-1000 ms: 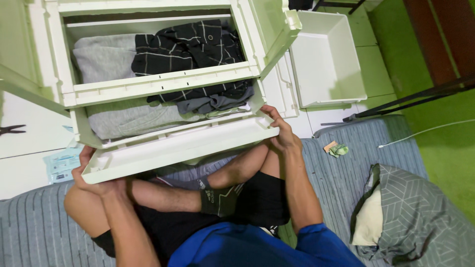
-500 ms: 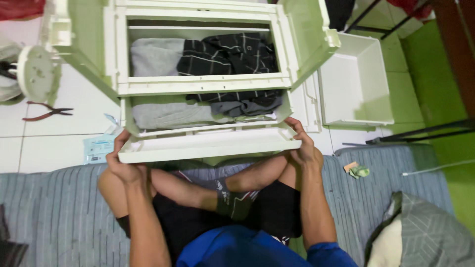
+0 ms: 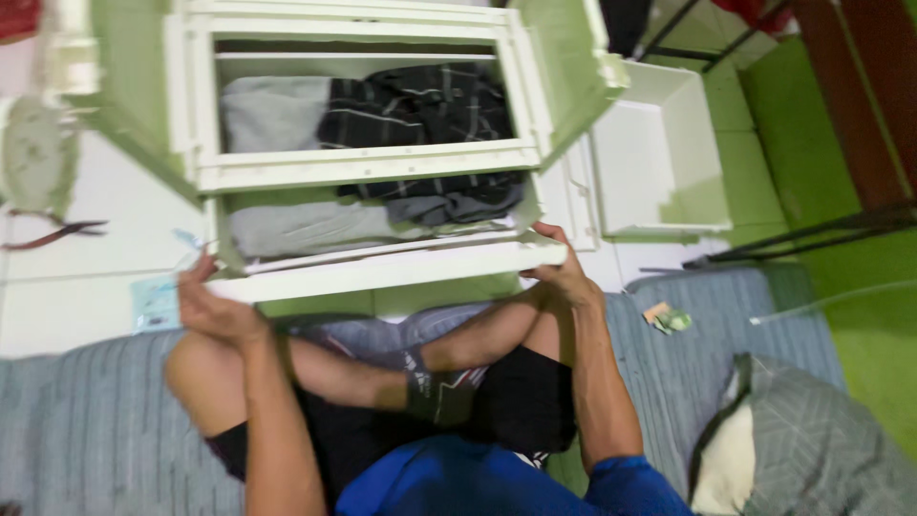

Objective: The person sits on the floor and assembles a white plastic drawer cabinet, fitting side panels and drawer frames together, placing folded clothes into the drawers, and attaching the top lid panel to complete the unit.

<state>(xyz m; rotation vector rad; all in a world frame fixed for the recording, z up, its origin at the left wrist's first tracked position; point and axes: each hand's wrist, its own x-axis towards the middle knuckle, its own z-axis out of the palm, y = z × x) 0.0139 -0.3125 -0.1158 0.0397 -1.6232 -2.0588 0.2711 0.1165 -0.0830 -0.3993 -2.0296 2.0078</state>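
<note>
White tiled floor [image 3: 76,287] at the back, grey striped mat [image 3: 86,430] in front, crossed bare legs resting on it. Facing the knees, a pale green and white plastic drawer cabinet [image 3: 564,86], seen from above. Just right of it on the tiles, an empty white bin [image 3: 659,153]. Bottom right on the mat, a grey patterned pillow [image 3: 812,449].

Upper drawer [image 3: 363,164] open, with a dark checked garment [image 3: 411,105] beside a folded grey cloth. Below it, the lower drawer [image 3: 382,272], drawn partway out towards the lap and holding another grey cloth [image 3: 296,227] and more dark fabric.

Left hand [image 3: 205,306] curled round the left end of the lower drawer's front, fingers over the top edge. Right hand [image 3: 564,272] closed on the right end likewise, thumb on top. Gripped at both ends, then, and judged to be mid-slide on its runners. Calls for even force from both sides to keep the front square and stop it jamming.

Smaller bits: red-handled pliers [image 3: 57,232] on the tiles at left, a light blue packet [image 3: 155,304] beside the left hand, a crumpled scrap [image 3: 666,318] on the mat at right.
</note>
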